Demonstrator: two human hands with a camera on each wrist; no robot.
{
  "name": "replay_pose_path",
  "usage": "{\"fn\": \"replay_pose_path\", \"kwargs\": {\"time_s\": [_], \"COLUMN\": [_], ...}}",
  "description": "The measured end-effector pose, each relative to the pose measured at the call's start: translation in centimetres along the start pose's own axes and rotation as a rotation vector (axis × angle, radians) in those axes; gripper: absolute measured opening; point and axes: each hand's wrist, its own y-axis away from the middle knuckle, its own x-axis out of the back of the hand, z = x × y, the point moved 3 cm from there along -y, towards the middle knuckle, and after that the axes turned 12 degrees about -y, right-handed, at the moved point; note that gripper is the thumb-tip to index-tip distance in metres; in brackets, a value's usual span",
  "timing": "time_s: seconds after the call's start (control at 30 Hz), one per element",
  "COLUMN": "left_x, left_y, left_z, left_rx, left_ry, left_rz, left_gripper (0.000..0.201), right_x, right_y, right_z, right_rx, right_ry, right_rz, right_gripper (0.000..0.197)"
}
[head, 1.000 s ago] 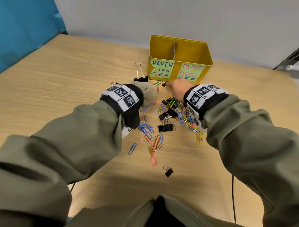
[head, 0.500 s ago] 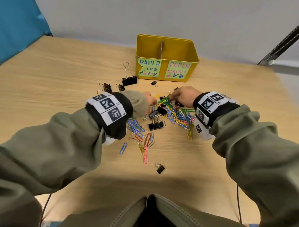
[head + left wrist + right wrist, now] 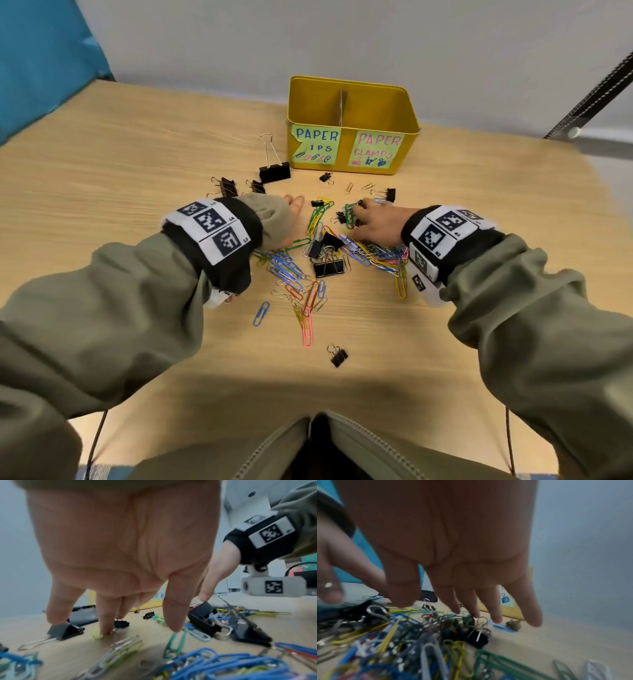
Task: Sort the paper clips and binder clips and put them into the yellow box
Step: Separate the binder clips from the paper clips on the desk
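The yellow box [image 3: 409, 137] stands at the back of the table, split by a divider, with labels "PAPER ..IPS" on the left and "PAPER CLAMPS" on the right. In front of it lies a mixed pile of coloured paper clips [image 3: 380, 253] and black binder clips [image 3: 329, 267]. My left hand [image 3: 294, 202] is at the pile's left edge with straight fingers [image 3: 173, 618] pointing down; one tip touches a green paper clip [image 3: 175, 641]. My right hand [image 3: 371, 219] is spread over the pile's right side, its fingers [image 3: 494, 605] straight above the clips [image 3: 426, 628]. Neither hand holds anything.
A large binder clip [image 3: 275, 171] with its handles up stands left of the box. Smaller binder clips [image 3: 227, 186] lie scattered near it, one [image 3: 388, 193] by the right hand and one [image 3: 338, 356] near me. A blue panel [image 3: 41, 61] borders the table's left rear.
Both hands have drawn back from the box's front to the pile. Their fingers, bunched half a second ago, are now stretched out over the clips. The head view has shifted.
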Motion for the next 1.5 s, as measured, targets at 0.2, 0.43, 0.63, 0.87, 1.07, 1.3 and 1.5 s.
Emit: {"fn": "replay_pose_path", "kwargs": {"time_s": [0.2, 0.43, 0.63, 0.87, 1.07, 1.3, 1.5], "left_x": [2.2, 1.1, 2.8, 2.7, 3.3, 6.6, 7.3], "left_y": [0.2, 0.9, 2.7, -0.3, -2.1, -3.3, -5.0], "left_z": [1.1, 5.4, 5.6, 4.5, 5.7, 7.6, 8.1], "left_rx": [-0.041, -0.256, -0.3, -0.207, -0.181, -0.176, -0.157], "left_ry": [-0.081, -0.125, 0.013, -0.057, -0.02, 0.0, -0.068], "left_rz": [0.112, 0.009, -0.146, 0.013, 0.078, 0.112, 0.021], "left_gripper": [0.08, 0.071, 0.06, 0.069, 0.088, 0.088, 0.087], "right_x": [-0.8, 0.1, 1.2, 0.8, 0.3, 1.4, 2.7], "right_y": [-0.2, -0.3, 0.9, 0.9, 0.5, -1.4, -2.0], "right_z": [0.8, 3.7, 3.9, 4.4, 4.6, 3.7, 4.0], "right_rx": [-0.085, -0.179, -0.098, -0.109, -0.145, -0.144, -0.146], "right_ry": [-0.025, -0.093, -0.093, -0.018, -0.081, -0.11, -0.171], "right_rz": [0.036, 0.086, -0.029, -0.083, -0.009, 0.186, 0.184], "right_gripper": [0.087, 0.09, 0.077, 0.08, 0.094, 0.089, 0.059]}}
